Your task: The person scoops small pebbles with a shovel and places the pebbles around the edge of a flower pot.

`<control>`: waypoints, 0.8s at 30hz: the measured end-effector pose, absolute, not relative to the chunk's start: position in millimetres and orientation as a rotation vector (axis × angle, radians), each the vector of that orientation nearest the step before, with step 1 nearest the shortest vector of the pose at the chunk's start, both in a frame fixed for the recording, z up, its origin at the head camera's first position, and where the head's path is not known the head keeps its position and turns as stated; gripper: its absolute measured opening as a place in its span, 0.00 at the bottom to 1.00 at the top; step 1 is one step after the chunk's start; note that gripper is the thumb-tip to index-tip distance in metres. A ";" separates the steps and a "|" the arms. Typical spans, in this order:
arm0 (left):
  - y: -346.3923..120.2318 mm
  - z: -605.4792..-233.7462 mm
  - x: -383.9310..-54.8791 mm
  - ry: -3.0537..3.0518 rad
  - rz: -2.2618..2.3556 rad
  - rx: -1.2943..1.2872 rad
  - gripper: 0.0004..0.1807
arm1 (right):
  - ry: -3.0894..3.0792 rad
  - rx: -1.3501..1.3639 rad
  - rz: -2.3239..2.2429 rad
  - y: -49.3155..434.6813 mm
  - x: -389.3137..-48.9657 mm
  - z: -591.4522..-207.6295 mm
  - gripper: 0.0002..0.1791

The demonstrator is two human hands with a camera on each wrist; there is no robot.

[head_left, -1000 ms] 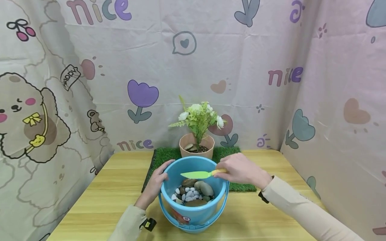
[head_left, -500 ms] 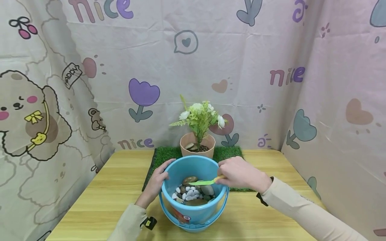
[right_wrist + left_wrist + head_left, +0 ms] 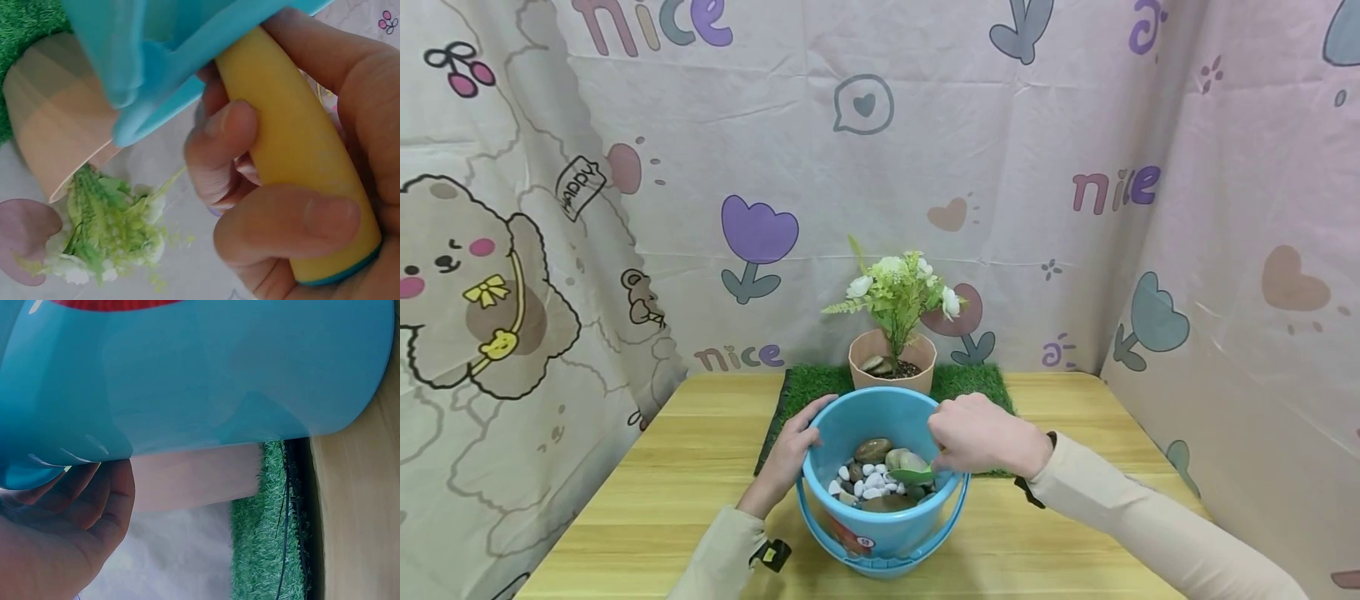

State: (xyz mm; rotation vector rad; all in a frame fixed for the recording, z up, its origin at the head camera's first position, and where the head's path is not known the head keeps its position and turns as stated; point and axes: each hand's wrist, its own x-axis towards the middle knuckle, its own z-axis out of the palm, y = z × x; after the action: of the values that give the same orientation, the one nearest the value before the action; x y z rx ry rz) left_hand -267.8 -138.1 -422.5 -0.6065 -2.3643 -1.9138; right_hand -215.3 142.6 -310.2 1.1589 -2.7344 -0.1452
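Observation:
A light blue bucket with its handle hanging down stands on the wooden table. White pebbles and larger brown and grey stones lie inside. My left hand holds the bucket's left rim, thumb over the inner side; its other fingers lie along the outer wall. My right hand, over the right rim, grips a small trowel's yellow handle, fingers wrapped round it. The trowel's green blade dips inside the bucket, right at the stones, partly covering them in the head view.
Just behind the bucket a peach flowerpot with white flowers and a few stones stands on an artificial grass mat. Pale wood tabletop surrounds them. A printed curtain hangs at the back and both sides.
My right hand has tilted the trowel and lowered it from above the bucket's stones down to them, moving slightly left lately. My left hand stays on the rim.

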 end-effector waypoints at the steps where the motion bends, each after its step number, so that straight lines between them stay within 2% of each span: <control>1: -138.2 -422.9 -267.8 -2.364 -1.915 -0.605 0.35 | -2.741 1.149 -0.157 140.1 -214.2 -310.1 0.30; 10: -138.1 -423.1 -268.1 -2.364 -1.915 -0.607 0.35 | -2.672 1.015 -0.334 129.8 -205.7 -314.1 0.28; 24: -137.8 -423.2 -268.3 -2.377 -1.912 -0.604 0.35 | -2.640 0.906 -0.293 136.0 -201.1 -305.3 0.28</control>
State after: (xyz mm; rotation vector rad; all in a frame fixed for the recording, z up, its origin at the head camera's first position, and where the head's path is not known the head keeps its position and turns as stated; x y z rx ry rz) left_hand -268.3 -137.8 -423.2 -0.6042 -2.3770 -1.9123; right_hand -201.1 136.0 -305.3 0.9065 -2.6400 -0.2932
